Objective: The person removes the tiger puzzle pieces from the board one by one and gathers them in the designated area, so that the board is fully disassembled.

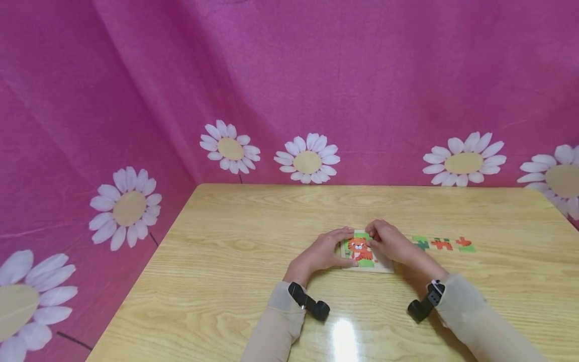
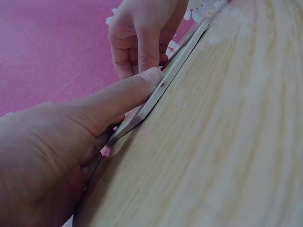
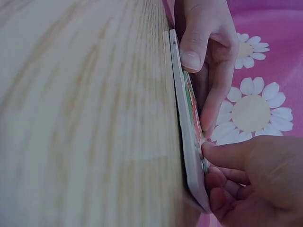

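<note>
A small jigsaw puzzle board (image 1: 384,263) with a pale rim lies on the table, partly filled with pieces that show an orange tiger (image 1: 360,248) on green. My left hand (image 1: 322,251) holds the board from its left side, thumb on the near rim and fingers toward the far rim. Over the board's right part is my right hand (image 1: 390,242), thumb and fingertips pinched together low over the picture. In the right wrist view these fingertips pinch a small puzzle piece (image 3: 205,164), mostly hidden by them, right at the board's surface.
Loose puzzle pieces (image 1: 442,245) in orange and green lie in a row right of the board, beyond my right forearm. The wooden table (image 1: 217,281) reaches back to a pink cloth (image 1: 362,90) with white flowers. A black wrist camera (image 1: 309,301) sits on each wrist.
</note>
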A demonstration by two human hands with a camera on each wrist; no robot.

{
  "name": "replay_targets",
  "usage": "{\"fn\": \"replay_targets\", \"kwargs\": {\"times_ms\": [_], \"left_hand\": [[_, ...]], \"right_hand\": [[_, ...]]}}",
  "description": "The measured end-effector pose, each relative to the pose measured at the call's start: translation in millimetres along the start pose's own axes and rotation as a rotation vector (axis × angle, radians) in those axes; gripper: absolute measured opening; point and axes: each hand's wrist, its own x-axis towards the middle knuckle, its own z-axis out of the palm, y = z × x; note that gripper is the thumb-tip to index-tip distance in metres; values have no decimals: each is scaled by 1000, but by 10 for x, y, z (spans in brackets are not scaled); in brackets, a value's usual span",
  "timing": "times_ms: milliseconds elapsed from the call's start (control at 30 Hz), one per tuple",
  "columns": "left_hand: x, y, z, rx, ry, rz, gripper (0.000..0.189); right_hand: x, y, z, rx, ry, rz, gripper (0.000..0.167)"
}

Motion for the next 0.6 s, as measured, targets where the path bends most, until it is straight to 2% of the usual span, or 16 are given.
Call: {"fn": "replay_targets", "kwargs": {"times_ms": [333,433,600], "left_hand": [[14,-3,10,-16,3,-9,74],[14,-9,8,-14,3,-8,73],[15,-12,10,-11,-5,-9,73]], "right_hand": [[14,-37,10,-13,-19,-9,23],[10,-13,21,4,18,-3,23],[-27,73,52,50,105,-54,30]]}}
